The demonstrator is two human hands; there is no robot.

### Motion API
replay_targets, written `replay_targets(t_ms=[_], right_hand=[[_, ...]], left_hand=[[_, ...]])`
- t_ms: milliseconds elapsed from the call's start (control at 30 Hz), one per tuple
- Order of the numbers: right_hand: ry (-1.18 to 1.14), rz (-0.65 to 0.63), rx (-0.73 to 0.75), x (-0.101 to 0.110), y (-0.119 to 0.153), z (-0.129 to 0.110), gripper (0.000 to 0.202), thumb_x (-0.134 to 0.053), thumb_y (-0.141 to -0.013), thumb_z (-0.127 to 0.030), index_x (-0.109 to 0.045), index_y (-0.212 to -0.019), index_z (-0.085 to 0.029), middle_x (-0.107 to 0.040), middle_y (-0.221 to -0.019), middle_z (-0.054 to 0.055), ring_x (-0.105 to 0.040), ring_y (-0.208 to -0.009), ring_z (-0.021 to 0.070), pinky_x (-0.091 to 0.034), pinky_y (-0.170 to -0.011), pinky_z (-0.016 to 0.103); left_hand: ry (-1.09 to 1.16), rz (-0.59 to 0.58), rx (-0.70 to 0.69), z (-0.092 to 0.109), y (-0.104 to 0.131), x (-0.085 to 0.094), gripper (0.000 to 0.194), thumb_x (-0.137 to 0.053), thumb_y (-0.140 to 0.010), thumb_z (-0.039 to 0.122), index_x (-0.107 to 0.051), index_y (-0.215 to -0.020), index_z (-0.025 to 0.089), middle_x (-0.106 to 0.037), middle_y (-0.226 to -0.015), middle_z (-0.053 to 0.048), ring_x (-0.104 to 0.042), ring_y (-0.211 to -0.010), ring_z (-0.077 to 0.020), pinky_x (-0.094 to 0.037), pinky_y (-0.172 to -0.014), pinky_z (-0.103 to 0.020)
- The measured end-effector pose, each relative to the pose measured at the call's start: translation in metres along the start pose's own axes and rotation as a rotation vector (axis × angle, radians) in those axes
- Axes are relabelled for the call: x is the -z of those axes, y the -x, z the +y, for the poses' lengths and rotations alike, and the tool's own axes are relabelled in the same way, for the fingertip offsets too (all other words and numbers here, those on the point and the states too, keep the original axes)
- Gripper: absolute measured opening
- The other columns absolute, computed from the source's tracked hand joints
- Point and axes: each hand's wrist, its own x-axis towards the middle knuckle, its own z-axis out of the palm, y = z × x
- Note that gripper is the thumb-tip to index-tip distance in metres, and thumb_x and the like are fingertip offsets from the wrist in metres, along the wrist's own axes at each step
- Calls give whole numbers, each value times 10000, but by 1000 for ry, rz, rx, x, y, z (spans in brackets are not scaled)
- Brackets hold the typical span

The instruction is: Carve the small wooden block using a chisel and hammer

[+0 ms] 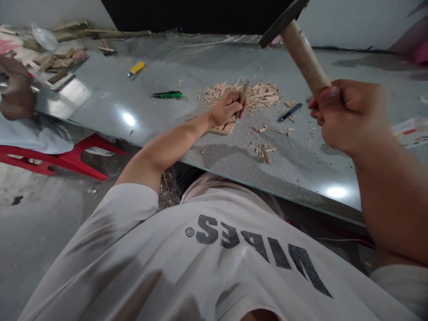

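My left hand (227, 108) is wrapped round a chisel (242, 96), held nearly upright with its lower end at a light wooden board (228, 128). My fingers and wrist cover part of that board. Raised on the right, my right hand (347, 113) grips the wooden handle of a hammer (306, 58). The hammer's dark head is up near the top edge of the view, well apart from the chisel. A heap of pale wood chips (264, 95) lies just behind my left hand.
On the glass-topped table (160, 120) lie a green cutter knife (168, 94), a yellow cutter (136, 68) and a dark blue pen-like tool (290, 112). Wood pieces (63, 53) are piled at the far left. Another person's arm (16, 89) and a red stool (83, 156) are on the left.
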Motion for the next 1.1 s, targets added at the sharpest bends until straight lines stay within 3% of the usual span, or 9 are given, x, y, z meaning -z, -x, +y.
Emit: replay_targets(t_ms=[167, 267, 433, 500, 733, 867, 933, 1033, 1100], right_hand=[[-5, 79, 130, -8, 1, 12, 1048, -500, -1202, -1131, -824, -1124, -137, -647, -835, 76, -491, -657, 85, -340, -660, 318], [-67, 147, 204, -13, 4, 18, 1140, -418, -1145, -1215, -810, -1110, -145, -674, -855, 104, -502, -671, 104, -346, -676, 338], [147, -120, 58, -8, 2, 30, 754, -600, -1279, -857, -810, -1052, -169, -696, -840, 86, -525, -746, 123, -344, -759, 341], [187, -140, 40, -7, 1, 32, 725, -611, -1281, -833, -815, -1058, -173, -699, -848, 79, -522, -754, 122, -351, -775, 342], [-17, 115, 173, -21, 16, 16, 1259, -305, -1034, -1338, -786, -1074, -175, -688, -882, 128, -540, -721, 139, -369, -752, 374], [13, 153, 177, -22, 21, 15, 1211, -280, -1096, -1278, -802, -1118, -186, -717, -930, 142, -530, -740, 154, -356, -763, 386], [81, 49, 129, -19, 21, 18, 1088, -332, -1177, -1172, -795, -1097, -190, -688, -879, 124, -508, -725, 151, -343, -747, 377], [169, -123, 48, -14, 22, 18, 858, -484, -1255, -976, -790, -1081, -194, -692, -873, 103, -511, -727, 142, -340, -740, 368], [79, -50, 63, -15, 24, 15, 852, -468, -1262, -969, -775, -1086, -195, -696, -904, 107, -544, -758, 146, -367, -753, 365]], left_hand=[[-97, -35, 96, 12, 6, 5, 479, -631, -1237, 652, -651, -853, 366, -776, -816, -99, -650, -920, -289, -669, -943, -630], [-169, -61, 114, 13, 6, 6, 669, -483, -1236, 892, -652, -822, 394, -789, -793, -113, -671, -1006, -319, -664, -966, -729], [-147, -102, 41, 1, 2, 5, 814, -365, -1137, 1094, -627, -797, 403, -723, -721, -141, -612, -958, -311, -632, -920, -745], [-138, -112, 23, -4, 1, 5, 818, -369, -1136, 1098, -607, -787, 398, -695, -704, -144, -578, -933, -300, -611, -916, -735], [-105, -77, -48, -12, -2, 3, 609, -582, -1225, 790, -606, -811, 344, -637, -706, -83, -594, -840, -274, -654, -942, -613], [-106, -63, -82, -10, -3, 1, 457, -616, -1132, 650, -588, -800, 337, -605, -701, -57, -598, -746, -274, -633, -844, -547], [-119, -82, -94, -7, -2, 3, 446, -607, -1105, 623, -589, -758, 343, -620, -693, -77, -580, -744, -266, -608, -833, -544], [-152, -142, -108, -1, 1, 6, 522, -624, -1105, 695, -629, -704, 359, -659, -691, -107, -528, -738, -253, -585, -841, -582], [-177, -183, -93, 2, 2, 7, 592, -637, -1136, 781, -642, -701, 380, -692, -695, -114, -510, -766, -257, -573, -861, -607]])
